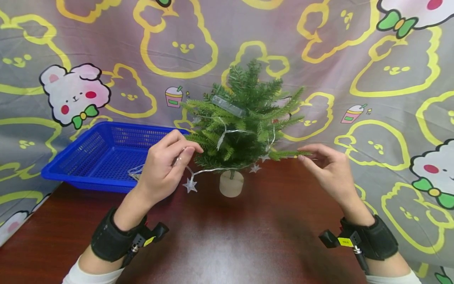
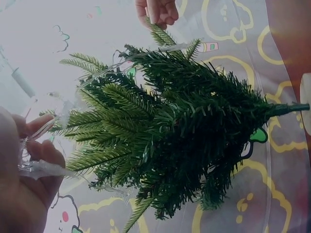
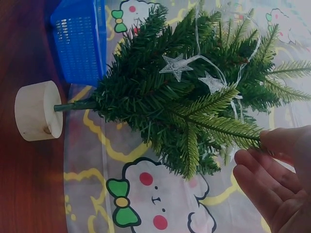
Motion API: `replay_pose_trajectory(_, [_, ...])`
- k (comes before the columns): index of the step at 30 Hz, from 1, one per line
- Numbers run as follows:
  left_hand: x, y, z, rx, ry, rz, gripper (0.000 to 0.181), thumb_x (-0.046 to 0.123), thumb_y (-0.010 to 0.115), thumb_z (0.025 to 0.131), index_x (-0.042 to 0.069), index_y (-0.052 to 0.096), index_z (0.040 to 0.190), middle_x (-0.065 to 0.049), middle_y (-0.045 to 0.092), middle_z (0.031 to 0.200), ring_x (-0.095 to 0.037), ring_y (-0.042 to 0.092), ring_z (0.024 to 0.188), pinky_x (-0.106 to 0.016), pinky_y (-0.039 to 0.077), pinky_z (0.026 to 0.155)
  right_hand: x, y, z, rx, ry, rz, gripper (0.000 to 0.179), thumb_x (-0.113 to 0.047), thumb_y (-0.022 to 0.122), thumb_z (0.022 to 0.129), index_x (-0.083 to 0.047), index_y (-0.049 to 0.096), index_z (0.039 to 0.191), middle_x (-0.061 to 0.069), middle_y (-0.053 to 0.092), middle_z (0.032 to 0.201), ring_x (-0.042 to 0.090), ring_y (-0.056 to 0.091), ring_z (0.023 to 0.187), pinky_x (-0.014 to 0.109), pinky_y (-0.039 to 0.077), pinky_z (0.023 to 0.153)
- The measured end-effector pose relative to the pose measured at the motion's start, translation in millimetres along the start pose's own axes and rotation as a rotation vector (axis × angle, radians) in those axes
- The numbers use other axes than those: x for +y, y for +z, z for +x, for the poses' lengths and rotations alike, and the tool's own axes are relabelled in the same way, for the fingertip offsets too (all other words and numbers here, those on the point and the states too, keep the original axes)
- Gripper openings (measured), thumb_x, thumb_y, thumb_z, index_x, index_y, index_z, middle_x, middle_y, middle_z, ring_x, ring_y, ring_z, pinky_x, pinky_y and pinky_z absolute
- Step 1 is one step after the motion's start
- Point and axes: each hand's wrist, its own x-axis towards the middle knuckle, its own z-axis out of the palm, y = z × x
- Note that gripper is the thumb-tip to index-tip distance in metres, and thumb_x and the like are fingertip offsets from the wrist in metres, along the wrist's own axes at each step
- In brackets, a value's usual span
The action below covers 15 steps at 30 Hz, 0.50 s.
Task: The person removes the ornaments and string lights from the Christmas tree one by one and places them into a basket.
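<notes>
Editor: Who fills the foreground?

Reporter: A person, each wrist circled by a black strap (image 1: 117,238), reaches over a glossy red-brown surface (image 1: 230,240).

Editor: And the hands?

Reporter: The left hand (image 1: 164,167) is curled, its thumb and fingers clamped on a strand of clear string lights (image 1: 213,170); a plastic star (image 1: 189,185) dangles near its fingertips. The right hand (image 1: 328,167) pinches the tip of a low branch (image 1: 289,154) between thumb and fingers.

Editor: Where is the tree?

Reporter: The small artificial tree (image 1: 244,134) stands upright between the two hands on a round wooden base (image 1: 231,187). Wire loops across its greenery, more stars hang at its lower right, and a clear oblong case (image 1: 228,106) rests tilted among the upper boughs.

Editor: Beyond that?

Reporter: A blue plastic basket (image 1: 76,179) sits left of the tree, its contents partly hidden by the left hand. Behind everything hangs a gray cloth (image 1: 230,29) printed with yellow-outlined characters and white, green-bowed animals.
</notes>
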Motion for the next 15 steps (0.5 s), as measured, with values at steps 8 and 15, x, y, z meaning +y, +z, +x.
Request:
replay_pose_trajectory(8, [-1.5, 2.7, -0.8, -0.06, 0.109, 0.049, 0.037, 0.026, 0.04, 0.105, 0.001, 0.068, 0.103, -0.007, 0.067, 0.077, -0.007, 0.061, 0.058, -0.014, 0.047, 0.053, 1.4, -0.3, -2.1, 0.0, -0.025, -0.029, 0.017, -0.001, 0.074, 0.085, -0.007, 0.073, 0.101, -0.034, 0.064, 0.091, -0.01, 0.068, 0.075, 0.008, 0.05, 0.064])
replay_pose_trajectory(15, [-1.5, 4.5, -0.1, -0.023, 0.121, 0.088, 0.035, 0.027, 0.043, 0.106, 0.005, 0.071, 0.106, 0.0, 0.049, 0.068, -0.006, 0.04, 0.059, -0.018, 0.031, 0.055, -2.1, 0.2, -4.3, 0.005, -0.051, -0.011, 0.018, 0.002, 0.075, 0.083, -0.009, 0.074, 0.099, -0.019, 0.071, 0.085, -0.008, 0.067, 0.071, 0.009, 0.049, 0.06])
